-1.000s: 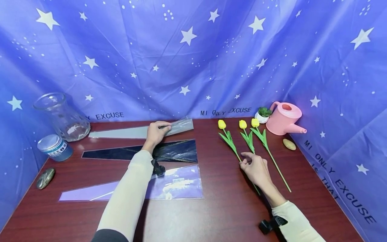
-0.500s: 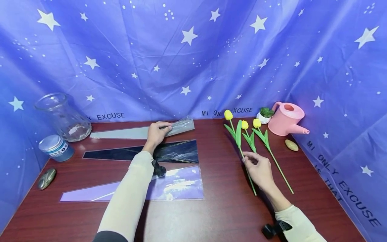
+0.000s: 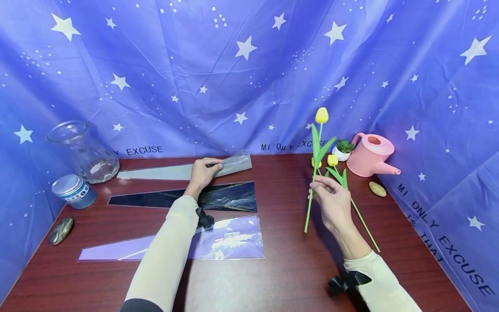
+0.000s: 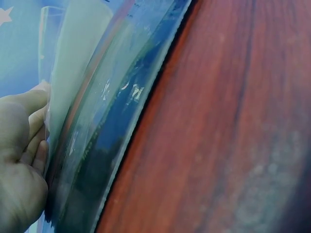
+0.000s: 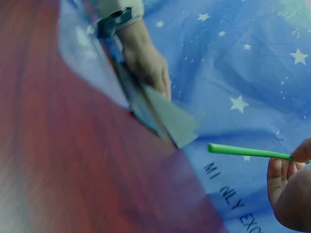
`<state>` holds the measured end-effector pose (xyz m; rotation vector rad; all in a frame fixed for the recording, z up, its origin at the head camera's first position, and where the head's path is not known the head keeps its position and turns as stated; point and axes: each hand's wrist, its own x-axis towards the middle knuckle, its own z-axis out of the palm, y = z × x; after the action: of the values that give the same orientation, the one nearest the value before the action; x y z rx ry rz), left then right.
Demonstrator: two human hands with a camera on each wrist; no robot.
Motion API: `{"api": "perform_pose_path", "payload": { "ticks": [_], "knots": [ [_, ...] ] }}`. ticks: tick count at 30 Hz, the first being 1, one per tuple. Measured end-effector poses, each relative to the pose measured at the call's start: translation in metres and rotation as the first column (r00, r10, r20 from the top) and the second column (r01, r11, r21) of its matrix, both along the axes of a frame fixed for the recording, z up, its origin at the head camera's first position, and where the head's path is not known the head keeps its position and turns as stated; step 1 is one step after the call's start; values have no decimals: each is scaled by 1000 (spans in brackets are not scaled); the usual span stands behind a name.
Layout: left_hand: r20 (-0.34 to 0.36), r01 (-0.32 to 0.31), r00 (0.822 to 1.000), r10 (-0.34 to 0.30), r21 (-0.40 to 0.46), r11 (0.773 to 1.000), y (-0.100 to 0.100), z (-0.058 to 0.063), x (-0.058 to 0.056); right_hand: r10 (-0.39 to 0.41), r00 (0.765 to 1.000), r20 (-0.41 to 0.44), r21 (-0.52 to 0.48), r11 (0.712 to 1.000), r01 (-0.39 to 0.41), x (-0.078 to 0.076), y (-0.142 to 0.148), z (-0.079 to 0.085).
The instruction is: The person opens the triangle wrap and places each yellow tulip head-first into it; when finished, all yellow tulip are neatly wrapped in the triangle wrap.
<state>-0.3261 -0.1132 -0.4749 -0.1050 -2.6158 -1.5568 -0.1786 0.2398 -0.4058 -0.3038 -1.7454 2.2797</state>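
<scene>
My left hand pinches the tapered pale grey flower sleeve at the back of the table. The wide right end of that sleeve is raised and curved. In the left wrist view, fingers show at the edge of the clear film. My right hand holds a yellow artificial tulip by its green stem, raised nearly upright with the stem end pointing down. Its cut end shows in the right wrist view. Behind this flower lie two more tulips, one with its stem beside my right wrist, the other mostly hidden.
A black sleeve and a purple sleeve lie nearer the front. A glass vase, a blue jar and a dark stone stand left. A pink watering can, potted plant and yellow stone are right.
My right hand has taken the leftmost tulip by the stem, lifted it off the table and turned it more upright. The left hand has stayed on the grey sleeve.
</scene>
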Motion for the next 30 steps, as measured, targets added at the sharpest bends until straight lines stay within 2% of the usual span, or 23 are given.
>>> {"api": "perform_pose_path", "payload": {
  "ticks": [3, 6, 11, 20, 25, 30],
  "knots": [
    [0, 12, 1000, -12, 4, 1000, 0, 0, 0, 9, 1000, -29, -116, 993, -12, -7, -6, 7],
    [-14, 20, 1000, -20, 11, 1000, 0, 0, -1, -10, 999, -49, -175, 985, 2, -15, -11, 11],
    [-38, 15, 999, -14, 4, 1000, -2, 0, -1, -94, 993, -73, -227, 971, 75, -33, -19, 13],
    [-38, 37, 999, -37, 1, 999, -1, -2, -1, -236, 961, -140, -323, 929, 181, -80, -31, 7],
    [-48, 49, 998, -49, -3, 999, -2, -2, -1, -317, 941, -117, -341, 903, 262, -103, -45, -1],
    [-44, 55, 998, -55, 4, 998, -2, -3, 0, -388, 920, -54, -345, 872, 347, -122, -62, -11]
  ]
}}
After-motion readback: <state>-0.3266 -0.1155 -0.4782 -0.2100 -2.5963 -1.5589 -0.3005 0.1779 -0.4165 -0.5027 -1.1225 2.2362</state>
